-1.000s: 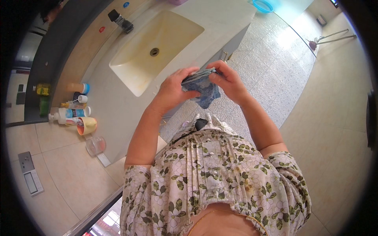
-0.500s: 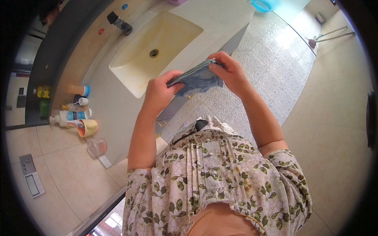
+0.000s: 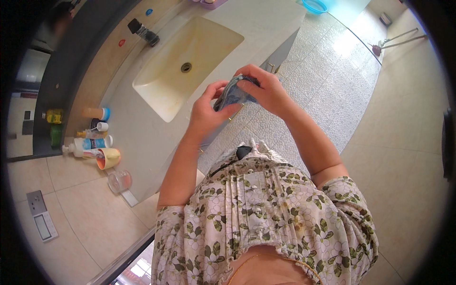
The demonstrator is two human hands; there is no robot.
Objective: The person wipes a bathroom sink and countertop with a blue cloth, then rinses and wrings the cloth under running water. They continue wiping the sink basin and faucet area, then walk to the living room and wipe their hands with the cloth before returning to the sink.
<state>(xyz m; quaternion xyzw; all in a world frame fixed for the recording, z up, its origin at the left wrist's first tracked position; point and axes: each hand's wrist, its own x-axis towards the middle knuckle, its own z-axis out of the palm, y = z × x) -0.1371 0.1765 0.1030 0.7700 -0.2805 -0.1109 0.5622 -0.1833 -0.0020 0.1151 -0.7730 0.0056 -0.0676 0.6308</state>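
Note:
Between my two hands is a folded blue-grey cloth [image 3: 232,91], bunched up in front of the sink's near edge. My left hand [image 3: 207,108] grips its left end, thumb on the near side and fingers round the far side. At the other end my right hand [image 3: 262,88] has its fingers over the top of the cloth and its thumb pressed against the face. Part of the cloth is covered by the fingers. Just beyond it lies the cream sink basin [image 3: 164,90] with a drain [image 3: 186,68] in its floor.
A black faucet [image 3: 144,32] rises behind the basin. Along the counter [image 3: 137,142] on the left stand bottles [image 3: 92,143], a yellow cup [image 3: 109,158] and a clear jar [image 3: 119,181]. A purple container [image 3: 209,4] sits at the far end; a blue basin [image 3: 315,6] is on the far right.
My hands have come closer together, and the cloth between them has gone from stretched wide to folded and bunched. My left hand has shifted right.

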